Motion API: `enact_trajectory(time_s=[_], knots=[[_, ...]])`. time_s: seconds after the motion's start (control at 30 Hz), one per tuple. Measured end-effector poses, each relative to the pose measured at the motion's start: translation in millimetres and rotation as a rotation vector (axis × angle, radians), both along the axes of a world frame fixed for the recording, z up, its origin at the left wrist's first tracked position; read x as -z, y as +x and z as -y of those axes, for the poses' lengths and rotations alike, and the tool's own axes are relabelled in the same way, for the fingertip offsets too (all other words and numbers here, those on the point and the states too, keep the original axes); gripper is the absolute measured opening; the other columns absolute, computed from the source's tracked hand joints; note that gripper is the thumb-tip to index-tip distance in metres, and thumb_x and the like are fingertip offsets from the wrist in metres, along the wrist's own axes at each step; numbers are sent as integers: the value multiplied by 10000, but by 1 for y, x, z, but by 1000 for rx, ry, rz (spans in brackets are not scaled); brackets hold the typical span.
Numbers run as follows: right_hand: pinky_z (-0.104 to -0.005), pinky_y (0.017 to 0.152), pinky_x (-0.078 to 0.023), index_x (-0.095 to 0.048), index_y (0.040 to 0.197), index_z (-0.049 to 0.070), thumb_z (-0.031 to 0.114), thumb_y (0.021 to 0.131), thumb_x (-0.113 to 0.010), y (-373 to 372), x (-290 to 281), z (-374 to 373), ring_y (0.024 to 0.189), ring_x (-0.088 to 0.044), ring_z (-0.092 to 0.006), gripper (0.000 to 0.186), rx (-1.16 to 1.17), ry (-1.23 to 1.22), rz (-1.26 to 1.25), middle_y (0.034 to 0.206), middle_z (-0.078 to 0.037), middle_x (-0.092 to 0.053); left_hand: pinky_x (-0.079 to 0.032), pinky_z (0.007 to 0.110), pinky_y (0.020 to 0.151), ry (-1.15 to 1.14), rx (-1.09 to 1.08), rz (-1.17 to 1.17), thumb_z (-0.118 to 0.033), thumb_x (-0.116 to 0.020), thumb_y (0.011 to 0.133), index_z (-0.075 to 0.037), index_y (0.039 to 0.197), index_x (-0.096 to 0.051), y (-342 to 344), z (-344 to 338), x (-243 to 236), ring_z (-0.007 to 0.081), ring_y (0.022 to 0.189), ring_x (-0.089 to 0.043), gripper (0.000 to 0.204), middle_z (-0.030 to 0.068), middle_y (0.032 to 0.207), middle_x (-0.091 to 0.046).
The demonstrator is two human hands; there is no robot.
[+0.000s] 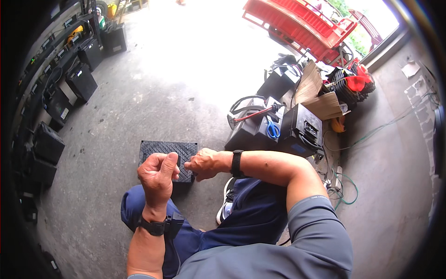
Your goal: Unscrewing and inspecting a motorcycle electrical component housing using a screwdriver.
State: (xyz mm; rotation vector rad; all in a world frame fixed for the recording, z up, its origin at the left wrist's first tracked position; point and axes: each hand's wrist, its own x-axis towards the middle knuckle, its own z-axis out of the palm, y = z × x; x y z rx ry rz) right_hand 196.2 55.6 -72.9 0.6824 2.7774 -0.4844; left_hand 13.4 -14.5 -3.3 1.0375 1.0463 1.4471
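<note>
1. Head view: person low over a concrete floor [107, 153], both forearms reaching in from the lower part of the view; L hand [157, 174] & R hand [203, 162] nr each other w/ a small gap btwn.
2. Blk box [168, 148] w/ patterned top lies on the floor, straight ahead of the person, beyond the L knee; hands partly cover it.
3. L hand: raised in front of the box's near L part, fingers curled, thumb up. Can't tell if anything's pinched inside.
4. R hand: at the box's R side, knuckles up, fingertips pointing L over the top. Contact or grip: can't tell.
5. Wrists: blk band [236, 163] on R; strapped dark device [173, 225] on L.
6. R of the box, well apart from it: cable-topped case [244, 134], blk, w/ blue-handled scissors [273, 130] on it; just beside, a blk case w/ a socket panel [297, 123].
7. Behind those: cardboard [310, 86], plus a red cargo vehicle [297, 30] farther back, nr the opening.
8. Far L: row of blk units [81, 81] along a rack.
9. White-soled shoe [226, 209] shows below the R hand.
</note>
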Motion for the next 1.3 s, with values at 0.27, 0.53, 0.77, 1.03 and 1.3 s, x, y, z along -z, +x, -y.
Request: enact_trajectory(time_s=[0.27, 0.53, 0.77, 1.03, 1.3], knots=[[-474, 697, -534, -606, 958, 22, 326, 868, -637, -4, 6, -5, 800, -679, -359, 319, -5, -10, 76, 813, -176, -666, -416, 203, 486, -8, 12, 0, -146, -688, 915, -32, 760, -617, 2, -7, -13, 50, 523, -516, 204, -3, 611, -587], [-467, 710, -543, -652, 973, 47, 287, 835, -598, -5, 8, 0, 808, -694, -352, 282, 89, -91, 174, 808, -188, -688, -517, 382, 645, 436, 462, -1069, -269, -706, 815, -11, 805, -690, 0, -78, -57, 300, 702, -678, 259, 176, 760, -679], [-468, 732, -541, -634, 978, 58, 349, 850, -604, 5, 17, 2, 832, -682, -373, 319, -11, 96, -117, 816, -200, -684, -534, 405, 770, 5, 308, -1183, -370, -731, 784, -77, 875, -724, -23, -113, 6, 321, 845, -684, 307, 150, 852, -707], [-479, 750, -541, -624, 1020, 15, 148, 850, -526, -2, 0, -2, 932, -661, -392, 237, -26, 20, 44, 991, -209, -641, -493, 414, 932, -42, 592, -1561, -377, -724, 807, -83, 1054, -706, -46, -105, 30, 327, 1063, -637, 385, 159, 1048, -700], [-475, 746, -540, -596, 1090, 25, 213, 831, -602, -8, 4, 0, 893, -677, -378, 320, 127, -114, 225, 845, -199, -686, -486, 434, 941, 26, 751, -1616, -381, -695, 834, -84, 1115, -689, -29, -107, 24, 338, 1102, -619, 409, 175, 1101, -683]])
